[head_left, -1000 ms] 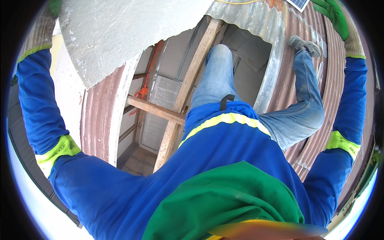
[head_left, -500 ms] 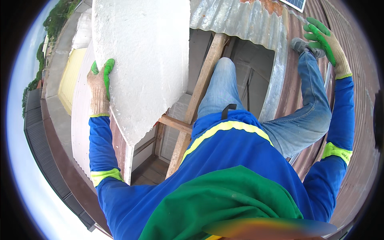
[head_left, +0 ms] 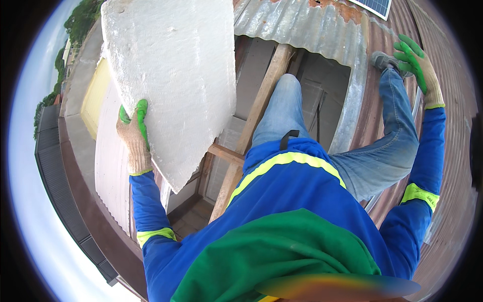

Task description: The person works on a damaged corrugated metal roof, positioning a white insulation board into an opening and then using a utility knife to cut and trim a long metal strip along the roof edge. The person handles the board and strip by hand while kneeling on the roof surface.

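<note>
A large white foam-like board (head_left: 171, 85) with a ragged lower edge tilts in front of me on the left. My left hand (head_left: 134, 132), in a beige knit glove with green palm, grips the board's left edge, thumb and fingers on either side of it. My right hand (head_left: 418, 69), in a matching glove, is raised over the brown corrugated roof (head_left: 443, 126) at the far right, near my shoe (head_left: 386, 61). Its fingers are stretched out and nothing is in them. One bent knee (head_left: 287, 95) stands over a roof opening beside a wooden beam (head_left: 266, 90).
Below the opening lies a room floor (head_left: 193, 216), with a wooden crosspiece (head_left: 226, 153) spanning above it. A rusty galvanized sheet (head_left: 307, 27) borders the far side. A solar panel (head_left: 376, 6) sits at the top right. The dark roof edge (head_left: 95, 221) drops away left.
The board has turned slightly and its lower tip has shifted right and down. My left hand has moved right and nearer with it. My right hand has shifted slightly.
</note>
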{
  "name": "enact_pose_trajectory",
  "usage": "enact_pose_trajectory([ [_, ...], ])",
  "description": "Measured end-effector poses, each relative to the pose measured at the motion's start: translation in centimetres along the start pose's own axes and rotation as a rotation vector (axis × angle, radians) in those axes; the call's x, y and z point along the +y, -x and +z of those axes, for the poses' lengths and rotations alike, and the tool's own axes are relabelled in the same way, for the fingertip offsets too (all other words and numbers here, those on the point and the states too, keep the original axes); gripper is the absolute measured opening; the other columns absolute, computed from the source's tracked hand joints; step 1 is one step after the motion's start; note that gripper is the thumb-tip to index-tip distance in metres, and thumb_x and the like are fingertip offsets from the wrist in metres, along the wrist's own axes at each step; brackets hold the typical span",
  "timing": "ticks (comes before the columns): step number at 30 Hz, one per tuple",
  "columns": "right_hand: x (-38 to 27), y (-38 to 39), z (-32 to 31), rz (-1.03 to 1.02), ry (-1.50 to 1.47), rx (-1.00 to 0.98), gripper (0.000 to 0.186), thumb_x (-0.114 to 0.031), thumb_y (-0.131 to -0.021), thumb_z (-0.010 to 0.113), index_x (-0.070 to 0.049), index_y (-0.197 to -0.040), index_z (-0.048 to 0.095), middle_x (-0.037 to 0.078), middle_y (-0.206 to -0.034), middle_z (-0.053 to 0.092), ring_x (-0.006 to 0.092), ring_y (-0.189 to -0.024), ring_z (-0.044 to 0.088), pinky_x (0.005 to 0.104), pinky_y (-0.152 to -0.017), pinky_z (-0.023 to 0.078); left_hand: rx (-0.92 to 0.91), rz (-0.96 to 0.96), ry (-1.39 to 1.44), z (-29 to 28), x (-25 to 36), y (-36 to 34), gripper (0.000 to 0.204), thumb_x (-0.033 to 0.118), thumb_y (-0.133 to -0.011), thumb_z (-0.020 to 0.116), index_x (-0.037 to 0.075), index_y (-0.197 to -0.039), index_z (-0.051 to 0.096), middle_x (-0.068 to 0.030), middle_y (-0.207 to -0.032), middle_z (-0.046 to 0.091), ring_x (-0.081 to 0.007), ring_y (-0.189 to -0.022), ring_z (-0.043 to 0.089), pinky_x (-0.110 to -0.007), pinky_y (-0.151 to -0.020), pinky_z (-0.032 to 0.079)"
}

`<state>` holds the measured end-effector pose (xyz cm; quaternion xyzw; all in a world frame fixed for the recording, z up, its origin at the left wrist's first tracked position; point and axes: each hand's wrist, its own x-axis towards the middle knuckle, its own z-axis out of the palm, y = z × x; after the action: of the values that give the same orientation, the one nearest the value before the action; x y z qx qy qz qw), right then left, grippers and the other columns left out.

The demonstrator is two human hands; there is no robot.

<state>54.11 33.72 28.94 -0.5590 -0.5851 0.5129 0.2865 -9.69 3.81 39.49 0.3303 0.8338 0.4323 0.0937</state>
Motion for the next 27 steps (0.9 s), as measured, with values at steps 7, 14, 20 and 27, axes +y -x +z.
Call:
enact_pose_trajectory([
  [7, 2.7, 0.0, 3.8, -0.027, -0.088, -0.132, 0.057, -0.036, -0.104, 0.063, -0.008, -0.152, 0.05, 0.008, -0.133, 0.068, 0.0167, -0.111, 0.07, 0.0288, -0.088, 0.06, 0.043, 0.039, -0.01, 0.3, 0.9, 1.4, 0.053, 0.024, -0.09, 0.082, -0.004, -0.131, 0.067, -0.0122, -0.109, 0.075, -0.0188, -0.095, 0.07, -0.033, -0.086, 0.055],
  [14, 3.1, 0.6, 8.1, 0.022, -0.096, -0.178, 0.058, -0.038, -0.105, 0.062, -0.01, -0.153, 0.05, 0.01, -0.134, 0.067, 0.0183, -0.111, 0.069, 0.03, -0.089, 0.059, 0.109, 0.069, 0.028, 0.6, -1.3, -2.4, 0.053, 0.025, -0.086, 0.085, -0.002, -0.129, 0.069, -0.0131, -0.111, 0.076, -0.0193, -0.096, 0.07, -0.032, -0.086, 0.054],
  [20, 2.9, 0.1, 10.4, -0.005, -0.064, -0.196, 0.057, -0.038, -0.104, 0.063, -0.012, -0.153, 0.051, 0.01, -0.135, 0.067, 0.0172, -0.111, 0.069, 0.0297, -0.089, 0.058, 0.094, 0.144, -0.094, -1.1, 0.4, -2.6, 0.051, 0.024, -0.087, 0.084, -0.001, -0.129, 0.069, -0.0084, -0.11, 0.076, -0.016, -0.093, 0.07, -0.029, -0.083, 0.055],
  [27, -10.7, -4.4, 22.6, -0.542, 0.169, -0.162, 0.064, -0.031, -0.098, 0.069, -0.004, -0.153, 0.047, 0.013, -0.13, 0.067, 0.0226, -0.111, 0.068, 0.0332, -0.093, 0.056, 0.048, 0.173, -0.243, -8.1, 7.0, -2.5, 0.047, 0.029, -0.087, 0.084, 0.004, -0.125, 0.074, -0.0066, -0.099, 0.078, -0.0132, -0.08, 0.072, -0.028, -0.074, 0.057],
])
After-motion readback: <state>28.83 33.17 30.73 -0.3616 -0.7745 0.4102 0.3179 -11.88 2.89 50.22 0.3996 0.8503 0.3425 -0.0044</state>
